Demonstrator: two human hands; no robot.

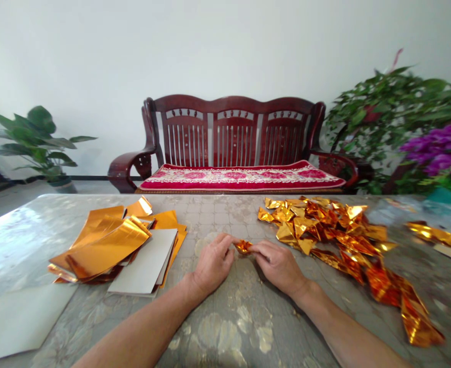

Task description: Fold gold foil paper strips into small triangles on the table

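Between my two hands, just above the middle of the table, is a small folded piece of gold foil paper (243,247). My left hand (215,259) pinches its left end, and my right hand (277,265) pinches the right end. Fingers partly hide both ends. To the left lies a loose stack of flat gold foil sheets (106,245), some with a white back (144,263) facing up. Over on the right, a heap of folded gold foil pieces (325,225) spreads across the table and trails toward the front right.
A patterned table cover (218,327) lies under everything. At the front left is a pale sheet (22,317). Clear plastic (398,209) and another foil piece (438,235) lie at the far right. Behind the table stand a wooden bench (235,133) and potted plants (41,138).
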